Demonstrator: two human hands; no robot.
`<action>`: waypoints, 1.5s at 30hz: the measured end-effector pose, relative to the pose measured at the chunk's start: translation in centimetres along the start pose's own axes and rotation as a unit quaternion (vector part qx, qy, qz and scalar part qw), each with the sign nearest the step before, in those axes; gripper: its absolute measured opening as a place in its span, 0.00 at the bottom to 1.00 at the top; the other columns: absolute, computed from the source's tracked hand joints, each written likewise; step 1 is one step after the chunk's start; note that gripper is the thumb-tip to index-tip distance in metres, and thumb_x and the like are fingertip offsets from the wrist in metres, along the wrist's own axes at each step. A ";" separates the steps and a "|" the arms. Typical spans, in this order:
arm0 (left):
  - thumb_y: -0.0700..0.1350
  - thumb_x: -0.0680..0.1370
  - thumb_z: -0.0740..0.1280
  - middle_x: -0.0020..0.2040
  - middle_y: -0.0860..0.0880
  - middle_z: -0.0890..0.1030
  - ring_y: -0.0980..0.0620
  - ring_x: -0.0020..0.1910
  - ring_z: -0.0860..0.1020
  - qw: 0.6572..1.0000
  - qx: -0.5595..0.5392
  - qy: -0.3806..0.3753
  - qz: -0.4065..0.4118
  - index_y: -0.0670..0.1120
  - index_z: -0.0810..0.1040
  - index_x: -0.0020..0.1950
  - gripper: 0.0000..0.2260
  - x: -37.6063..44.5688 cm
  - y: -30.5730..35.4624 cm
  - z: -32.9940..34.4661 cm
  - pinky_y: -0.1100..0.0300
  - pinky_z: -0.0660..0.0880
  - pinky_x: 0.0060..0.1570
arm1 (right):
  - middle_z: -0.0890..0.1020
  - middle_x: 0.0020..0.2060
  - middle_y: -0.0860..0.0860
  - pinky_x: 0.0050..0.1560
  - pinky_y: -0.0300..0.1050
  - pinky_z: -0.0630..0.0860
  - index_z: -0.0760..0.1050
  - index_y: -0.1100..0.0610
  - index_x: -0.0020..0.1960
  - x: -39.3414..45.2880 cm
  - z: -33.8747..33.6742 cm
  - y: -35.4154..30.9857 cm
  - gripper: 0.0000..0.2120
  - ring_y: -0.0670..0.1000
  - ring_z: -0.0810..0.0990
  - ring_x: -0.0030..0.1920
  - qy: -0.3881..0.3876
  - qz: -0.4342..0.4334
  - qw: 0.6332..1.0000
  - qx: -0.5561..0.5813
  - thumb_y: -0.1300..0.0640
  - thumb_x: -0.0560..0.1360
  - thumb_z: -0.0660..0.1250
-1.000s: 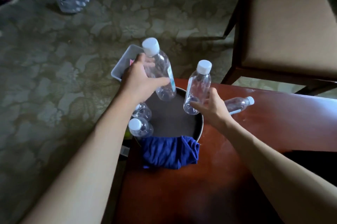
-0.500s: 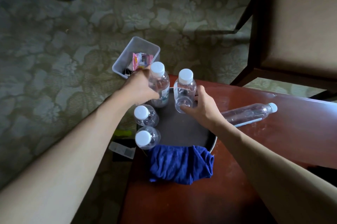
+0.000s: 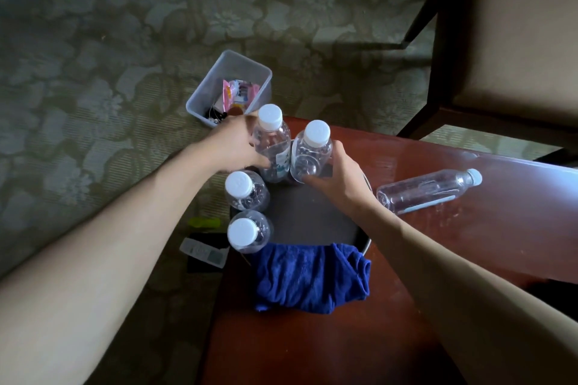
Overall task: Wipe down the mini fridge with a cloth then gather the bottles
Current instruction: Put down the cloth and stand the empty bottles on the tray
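Left hand (image 3: 233,143) curled round an upright clear bottle (image 3: 271,146) at the far edge of the round dark tray (image 3: 312,215), right hand (image 3: 339,179) gripping a second upright bottle (image 3: 311,153) that touches the first. Two more capped bottles (image 3: 247,192) upright along the tray's left rim, one lying bottle (image 3: 428,190) on the red-brown table (image 3: 438,259) just right of the tray. Blue cloth (image 3: 311,278) crumpled over the tray's near rim (clear bin (image 3: 203,96) on the carpet beyond)
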State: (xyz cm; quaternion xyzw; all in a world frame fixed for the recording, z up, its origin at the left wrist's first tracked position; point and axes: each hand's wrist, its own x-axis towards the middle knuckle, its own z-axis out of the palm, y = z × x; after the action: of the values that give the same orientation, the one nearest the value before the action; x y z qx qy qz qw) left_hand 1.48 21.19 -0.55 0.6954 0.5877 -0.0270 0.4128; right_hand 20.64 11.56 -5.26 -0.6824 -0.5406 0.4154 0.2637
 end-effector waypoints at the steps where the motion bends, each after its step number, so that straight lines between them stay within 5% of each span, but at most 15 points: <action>1: 0.44 0.59 0.80 0.50 0.50 0.82 0.48 0.52 0.80 1.000 0.002 -0.002 0.010 0.51 0.75 0.56 0.28 0.0 0.0 -0.1 0.45 0.78 0.54 | 0.77 0.46 0.46 0.36 0.23 0.67 0.67 0.57 0.56 0.2 0.1 0.1 0.22 0.44 0.75 0.43 0.000 -0.002 1.000 0.002 0.54 0.70 0.75; 9: 0.41 0.61 0.81 0.58 0.51 0.81 0.55 0.54 0.80 0.997 -0.013 -0.009 0.072 0.53 0.73 0.68 0.37 -1.0 -0.7 -0.2 0.56 0.77 0.57 | 0.79 0.52 0.46 0.51 0.39 0.75 0.68 0.57 0.60 1.3 0.4 1.0 0.25 0.44 0.78 0.51 0.009 -0.011 1.000 0.018 0.55 0.69 0.76; 13: 0.41 0.63 0.80 0.54 0.54 0.80 0.58 0.52 0.78 0.995 -0.003 -0.012 0.094 0.55 0.73 0.67 0.35 -1.5 -0.7 -0.3 0.67 0.74 0.48 | 0.81 0.50 0.47 0.42 0.28 0.72 0.65 0.51 0.55 1.1 0.9 1.1 0.21 0.46 0.80 0.48 0.021 -0.015 1.000 0.012 0.54 0.70 0.75; 18: 0.45 0.63 0.78 0.56 0.56 0.80 0.54 0.57 0.78 0.995 0.018 -0.030 0.088 0.61 0.70 0.63 0.32 -0.9 -1.1 -0.2 0.50 0.76 0.59 | 0.79 0.49 0.40 0.50 0.48 0.81 0.67 0.48 0.57 0.7 1.6 1.2 0.21 0.42 0.81 0.50 0.040 -0.007 0.998 0.051 0.53 0.70 0.74; 22: 0.42 0.66 0.78 0.56 0.56 0.80 0.55 0.59 0.77 0.995 -0.027 -0.058 0.076 0.59 0.70 0.58 0.26 -0.5 -1.3 -0.2 0.49 0.74 0.63 | 0.79 0.51 0.41 0.52 0.51 0.81 0.68 0.52 0.60 0.7 2.1 1.3 0.23 0.41 0.79 0.53 0.056 0.000 0.996 0.074 0.54 0.70 0.75; 27: 0.39 0.68 0.77 0.55 0.54 0.83 0.57 0.57 0.79 0.981 -0.146 -0.113 0.056 0.52 0.76 0.61 0.23 -1.7 -0.7 -0.3 0.62 0.73 0.60 | 0.76 0.50 0.36 0.54 0.49 0.80 0.68 0.55 0.64 0.4 2.1 1.5 0.25 0.32 0.76 0.52 0.051 -0.003 0.996 0.077 0.58 0.71 0.74; 31: 0.37 0.69 0.76 0.53 0.57 0.83 0.68 0.51 0.79 0.971 -0.192 -0.133 0.050 0.55 0.76 0.58 0.22 -2.3 0.0 -0.9 0.75 0.72 0.49 | 0.77 0.58 0.45 0.56 0.53 0.78 0.68 0.51 0.68 0.7 2.1 1.6 0.29 0.44 0.76 0.59 0.049 -0.023 0.997 0.061 0.53 0.69 0.72; 35: 0.40 0.68 0.77 0.59 0.54 0.80 0.64 0.55 0.79 0.967 -0.215 -0.136 0.015 0.52 0.71 0.68 0.31 -2.8 0.7 -1.7 0.71 0.76 0.49 | 0.76 0.61 0.48 0.60 0.54 0.76 0.65 0.51 0.71 0.8 2.3 1.5 0.33 0.47 0.74 0.62 0.040 -0.017 0.998 0.052 0.52 0.68 0.71; 39: 0.57 0.52 0.83 0.66 0.55 0.75 0.64 0.64 0.74 0.955 -0.244 -0.170 -0.004 0.56 0.70 0.70 0.48 -4.1 0.4 -2.9 0.65 0.72 0.62 | 0.68 0.71 0.53 0.67 0.53 0.70 0.57 0.54 0.77 0.1 1.6 1.4 0.44 0.51 0.69 0.69 0.014 0.029 0.999 0.041 0.43 0.67 0.71; 42: 0.57 0.53 0.82 0.66 0.53 0.77 0.62 0.65 0.73 0.947 -0.310 -0.079 -0.007 0.54 0.74 0.66 0.42 -5.6 1.2 -4.0 0.60 0.66 0.66 | 0.64 0.73 0.56 0.69 0.54 0.69 0.54 0.56 0.77 -1.4 0.2 1.0 0.43 0.54 0.69 0.70 -0.003 0.063 0.998 0.024 0.47 0.70 0.73; 45: 0.49 0.68 0.72 0.58 0.49 0.81 0.54 0.63 0.77 0.901 -0.424 0.089 0.036 0.49 0.78 0.58 0.19 -6.5 4.4 -4.4 0.56 0.67 0.69 | 0.67 0.69 0.56 0.65 0.53 0.72 0.59 0.55 0.75 -2.8 -1.9 1.5 0.37 0.54 0.74 0.64 0.010 0.084 0.996 0.033 0.48 0.71 0.72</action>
State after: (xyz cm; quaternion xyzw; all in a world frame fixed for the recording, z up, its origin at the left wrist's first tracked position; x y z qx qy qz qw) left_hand 1.21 18.82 8.17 0.4745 0.5525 0.3016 0.6153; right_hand 22.85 8.66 -4.74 -0.7204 -0.4651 0.4465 0.2556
